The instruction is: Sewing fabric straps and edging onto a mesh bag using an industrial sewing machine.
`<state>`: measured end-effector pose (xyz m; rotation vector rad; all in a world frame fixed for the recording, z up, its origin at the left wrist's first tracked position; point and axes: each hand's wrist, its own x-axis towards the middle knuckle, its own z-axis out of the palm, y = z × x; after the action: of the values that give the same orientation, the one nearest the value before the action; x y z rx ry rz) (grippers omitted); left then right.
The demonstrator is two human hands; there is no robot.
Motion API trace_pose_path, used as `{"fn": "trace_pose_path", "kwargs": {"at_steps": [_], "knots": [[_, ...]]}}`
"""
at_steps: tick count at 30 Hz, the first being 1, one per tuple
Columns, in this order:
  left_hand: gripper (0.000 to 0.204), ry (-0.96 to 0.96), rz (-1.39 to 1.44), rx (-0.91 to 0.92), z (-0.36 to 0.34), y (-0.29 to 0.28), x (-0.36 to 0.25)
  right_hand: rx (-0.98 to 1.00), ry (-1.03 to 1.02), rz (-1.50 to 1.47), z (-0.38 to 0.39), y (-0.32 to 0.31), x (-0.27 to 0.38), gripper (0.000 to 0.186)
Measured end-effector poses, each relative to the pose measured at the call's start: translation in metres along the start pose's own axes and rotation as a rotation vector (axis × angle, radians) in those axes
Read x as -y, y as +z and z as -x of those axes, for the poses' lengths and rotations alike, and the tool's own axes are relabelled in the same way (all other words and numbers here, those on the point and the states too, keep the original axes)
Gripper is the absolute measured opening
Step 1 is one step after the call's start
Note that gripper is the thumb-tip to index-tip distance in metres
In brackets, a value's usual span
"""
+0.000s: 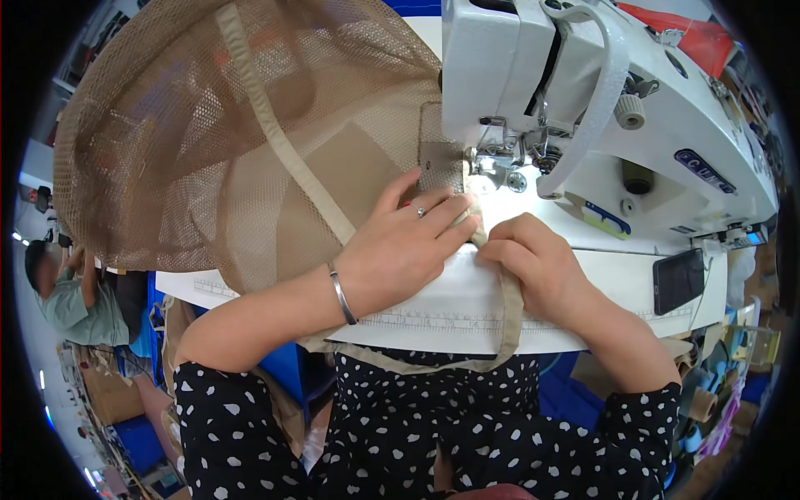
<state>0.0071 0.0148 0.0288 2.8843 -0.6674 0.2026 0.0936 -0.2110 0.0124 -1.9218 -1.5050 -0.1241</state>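
A large brown mesh bag (183,158) with a beige tape stitched across it spreads over the left of the sewing machine table. Its edge reaches under the presser foot (487,167). My left hand (400,242) lies over the mesh edge, fingers stretched out and resting on the beige fabric strip (511,321) just in front of the foot. Close beside it on the right, my right hand (537,267) pinches that strip between thumb and fingers. From there the strip hangs over the table's front edge in a loop. My left palm hides part of the mesh.
The white sewing machine (667,108) takes up the far right. A thread snipper (604,218) lies beneath its arm, and a black phone (678,282) rests on the table at right. A printed ruler (417,321) runs along the front edge. Another person (83,300) is at the far left.
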Motion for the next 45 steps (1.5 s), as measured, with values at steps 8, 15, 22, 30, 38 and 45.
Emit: {"fn": "trace_pose_path", "kwargs": {"at_steps": [8, 15, 22, 30, 38, 45], "knots": [[0.059, 0.022, 0.000, -0.100, -0.001, 0.010, 0.005, 0.007, 0.172, -0.322, -0.004, -0.016, 0.006, 0.023], [0.056, -0.012, -0.080, -0.155, 0.008, 0.006, -0.016, -0.079, 0.279, -0.405, 0.034, -0.017, 0.053, 0.019], [0.049, -0.052, 0.976, -0.010, 0.066, 0.003, -0.089, -0.022, 0.278, -0.476, 0.062, -0.027, 0.078, 0.031], [0.062, -0.253, 1.536, 0.575, 0.095, 0.025, -0.129, 0.080, 0.024, 0.108, 0.011, -0.038, 0.016, 0.030], [0.042, -0.239, 0.931, 0.002, 0.131, 0.035, -0.133, 0.134, -0.390, 0.401, -0.027, -0.009, 0.004, 0.020], [0.054, -0.471, 0.838, -0.002, 0.127, 0.059, -0.142, -0.016, -0.384, 0.357, -0.023, 0.008, 0.007, 0.030]]}}
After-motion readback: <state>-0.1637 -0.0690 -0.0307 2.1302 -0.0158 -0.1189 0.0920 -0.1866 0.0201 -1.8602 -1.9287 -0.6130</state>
